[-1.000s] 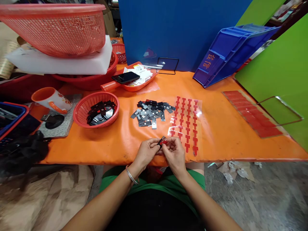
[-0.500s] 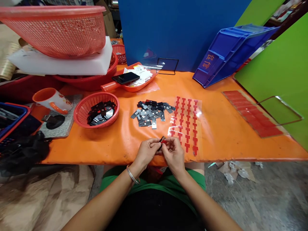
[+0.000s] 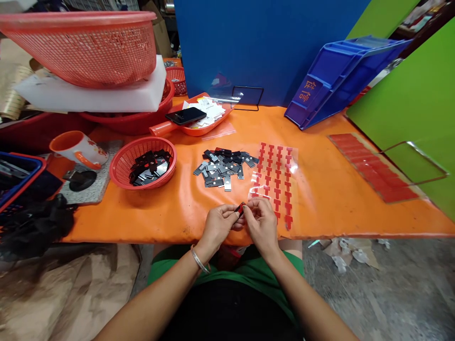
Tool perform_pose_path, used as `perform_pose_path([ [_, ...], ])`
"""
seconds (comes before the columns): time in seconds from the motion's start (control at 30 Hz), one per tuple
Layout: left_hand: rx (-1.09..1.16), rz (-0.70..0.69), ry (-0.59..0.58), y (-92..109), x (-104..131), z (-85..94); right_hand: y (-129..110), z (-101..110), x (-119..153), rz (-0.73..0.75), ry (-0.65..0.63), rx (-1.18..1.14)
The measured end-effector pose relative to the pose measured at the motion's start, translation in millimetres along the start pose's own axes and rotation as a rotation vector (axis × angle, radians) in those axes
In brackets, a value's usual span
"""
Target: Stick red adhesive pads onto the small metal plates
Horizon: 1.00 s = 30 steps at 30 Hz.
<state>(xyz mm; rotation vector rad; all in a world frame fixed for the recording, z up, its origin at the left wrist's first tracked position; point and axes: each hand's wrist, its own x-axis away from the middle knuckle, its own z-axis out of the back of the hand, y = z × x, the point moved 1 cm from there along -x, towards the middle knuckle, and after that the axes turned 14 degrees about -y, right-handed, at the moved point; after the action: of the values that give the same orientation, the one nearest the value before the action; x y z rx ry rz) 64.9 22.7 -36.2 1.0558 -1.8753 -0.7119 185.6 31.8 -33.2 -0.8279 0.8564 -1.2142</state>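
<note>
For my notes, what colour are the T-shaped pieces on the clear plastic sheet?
The T-shaped pieces are red, as the head view shows.

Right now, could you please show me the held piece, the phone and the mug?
Held piece (image 3: 241, 210): head view, on its visible red part.
Phone (image 3: 186, 115): head view, on the middle of its dark upper face.
Mug (image 3: 88, 148): head view, on its outer side wall.

The left hand (image 3: 217, 225) and right hand (image 3: 263, 225) partly hide the black-and-red piece (image 3: 240, 209).
</note>
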Motion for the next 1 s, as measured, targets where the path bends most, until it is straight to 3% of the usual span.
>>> perform_pose_path([
  [0.4,0.026,0.032,0.011,2.8,0.7,-2.6,1.7,-4.2,-3.2,-0.255,-0.065,-0.373],
  [1.0,0.031,0.04,-0.008,2.6,0.7,-2.6,0.1,-5.8,-8.5,-0.364,-0.049,-0.532],
])
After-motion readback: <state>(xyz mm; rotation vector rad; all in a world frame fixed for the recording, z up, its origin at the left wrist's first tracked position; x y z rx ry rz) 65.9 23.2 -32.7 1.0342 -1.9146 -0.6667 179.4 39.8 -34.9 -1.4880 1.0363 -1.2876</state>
